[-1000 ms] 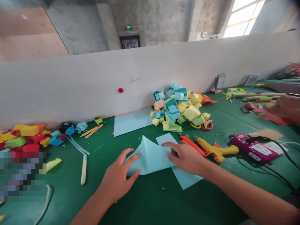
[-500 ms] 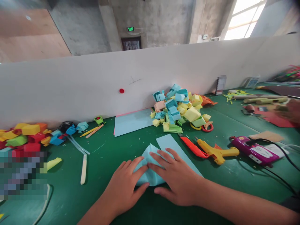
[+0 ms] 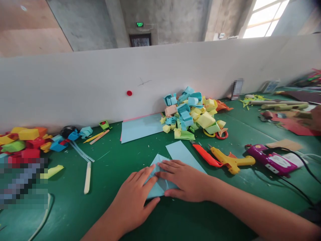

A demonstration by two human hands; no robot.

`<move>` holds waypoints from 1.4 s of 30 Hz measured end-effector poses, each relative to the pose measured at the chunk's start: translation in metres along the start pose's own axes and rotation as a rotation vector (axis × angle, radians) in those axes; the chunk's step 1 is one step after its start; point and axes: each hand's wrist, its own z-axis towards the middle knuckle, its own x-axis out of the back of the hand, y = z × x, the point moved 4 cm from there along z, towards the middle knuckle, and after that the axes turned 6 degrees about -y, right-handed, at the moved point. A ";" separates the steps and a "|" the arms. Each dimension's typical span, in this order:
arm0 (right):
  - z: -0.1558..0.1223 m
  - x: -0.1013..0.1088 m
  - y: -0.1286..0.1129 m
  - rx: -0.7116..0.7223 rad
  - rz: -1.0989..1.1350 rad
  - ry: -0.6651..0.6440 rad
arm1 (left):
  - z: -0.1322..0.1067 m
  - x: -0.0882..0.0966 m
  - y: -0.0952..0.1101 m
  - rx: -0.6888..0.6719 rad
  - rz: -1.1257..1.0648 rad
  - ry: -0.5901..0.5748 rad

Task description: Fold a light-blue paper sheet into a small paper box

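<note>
Matt folded paper (image 3: 158,188), smooth glossy green tabletop (image 3: 112,167).

The right hand (image 3: 188,181) has moved nearer the left hand (image 3: 136,197).

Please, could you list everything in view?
Folded paper sheet: one, light blue, front centre
Flat paper sheets: at least two, light blue, centre
Folded paper pieces: many, mostly blue and yellow, centre
Slim cutter: one, orange-red, right
Glue gun: one, yellow, right
Boxy device: one, purple, right
Boxy pieces: many, multicoloured, left
Slim stick: one, pale, left
Tabletop: one, green, below
Board partition: one, white, behind
Left hand, right hand: one each, bare, touching folded sheet
</note>
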 end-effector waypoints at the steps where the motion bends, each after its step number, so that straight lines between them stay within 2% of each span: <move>1: 0.001 0.000 0.000 0.004 0.002 -0.003 | 0.000 0.000 0.001 -0.008 0.018 0.007; 7: 0.006 0.002 0.004 0.017 0.009 -0.006 | -0.001 -0.001 0.013 -0.101 0.113 0.019; 13: 0.007 0.003 0.006 0.039 0.019 0.001 | -0.001 0.000 0.022 -0.154 0.105 0.015; 22: 0.008 0.003 0.006 0.085 0.024 0.032 | -0.002 -0.013 0.014 -0.129 0.040 -0.074; 30: 0.010 0.002 0.016 0.028 0.095 0.058 | -0.003 -0.020 0.012 -0.097 0.021 -0.087; 34: 0.012 0.002 0.017 -0.006 0.052 0.049 | -0.002 -0.021 0.012 -0.094 0.042 -0.105; 42: 0.012 0.003 0.015 0.008 0.026 0.031 | -0.001 -0.020 0.013 -0.108 0.056 -0.094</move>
